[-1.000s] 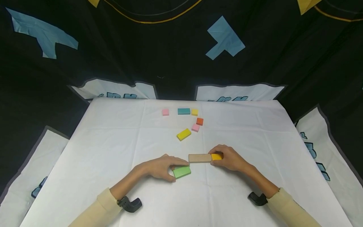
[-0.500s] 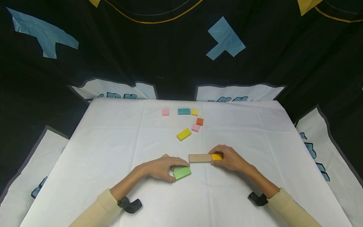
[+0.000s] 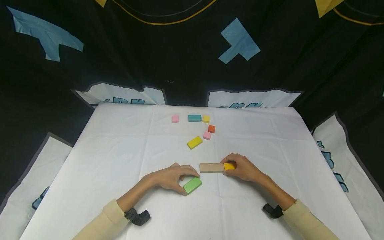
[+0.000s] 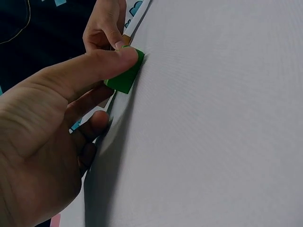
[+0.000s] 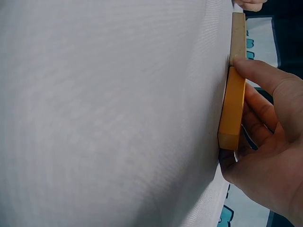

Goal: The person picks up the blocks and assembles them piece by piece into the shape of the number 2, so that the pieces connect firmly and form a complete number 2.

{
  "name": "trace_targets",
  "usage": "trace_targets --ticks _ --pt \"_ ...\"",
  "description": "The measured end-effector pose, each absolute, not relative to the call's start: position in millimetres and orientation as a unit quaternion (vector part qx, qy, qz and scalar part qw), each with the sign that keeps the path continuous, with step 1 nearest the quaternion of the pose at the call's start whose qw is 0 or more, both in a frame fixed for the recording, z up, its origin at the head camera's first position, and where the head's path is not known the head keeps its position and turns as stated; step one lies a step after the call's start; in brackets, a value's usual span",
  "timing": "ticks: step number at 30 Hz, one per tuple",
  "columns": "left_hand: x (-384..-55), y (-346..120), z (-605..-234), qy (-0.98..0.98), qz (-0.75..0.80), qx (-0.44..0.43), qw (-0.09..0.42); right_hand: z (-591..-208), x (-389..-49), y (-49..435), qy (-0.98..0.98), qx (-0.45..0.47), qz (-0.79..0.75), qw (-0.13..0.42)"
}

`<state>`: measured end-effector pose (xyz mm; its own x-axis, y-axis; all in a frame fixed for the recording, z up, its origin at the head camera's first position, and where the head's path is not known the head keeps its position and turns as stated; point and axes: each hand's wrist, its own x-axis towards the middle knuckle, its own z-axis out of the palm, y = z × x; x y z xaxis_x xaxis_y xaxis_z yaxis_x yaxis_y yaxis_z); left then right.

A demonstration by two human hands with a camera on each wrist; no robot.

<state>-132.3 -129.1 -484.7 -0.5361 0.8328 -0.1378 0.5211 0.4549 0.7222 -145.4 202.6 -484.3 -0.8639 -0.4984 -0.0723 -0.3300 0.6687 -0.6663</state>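
Note:
My left hand (image 3: 172,177) pinches a green block (image 3: 193,185) between thumb and fingers; the block lies at a slant on the white cloth. In the left wrist view the thumb presses on the near face of the green block (image 4: 125,75). To the right, my right hand (image 3: 244,167) holds an orange block (image 3: 229,166), set end to end with a plain wooden block (image 3: 211,168). The right wrist view shows the thumb at the seam between the orange block (image 5: 232,111) and the wooden block (image 5: 238,38). Fingers behind the blocks are partly hidden.
Farther back lie a yellow block (image 3: 195,142), a pink block (image 3: 207,135), a red-orange block (image 3: 211,129), a small yellow block (image 3: 206,119), a teal block (image 3: 194,118) and another pink block (image 3: 175,119). A black curtain (image 3: 180,60) hangs behind the table.
The green block has turned, its left end swinging toward the person, with my left thumb moving along slightly. My right hand and the orange and wooden blocks have stayed put.

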Motion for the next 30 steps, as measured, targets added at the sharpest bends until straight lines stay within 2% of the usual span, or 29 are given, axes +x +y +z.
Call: trace_targets --ticks 16,24,30 --pt "-139 -130 -475 0.822 0.35 0.355 0.274 -484 -145 203 0.902 -0.236 -0.342 0.119" --pt "-148 -132 -475 0.818 0.382 0.349 0.251 -483 -145 202 0.903 -0.238 -0.339 0.116" --pt "-154 -131 -476 0.799 0.429 0.331 0.261 -484 -144 202 0.903 -0.232 -0.341 0.12"
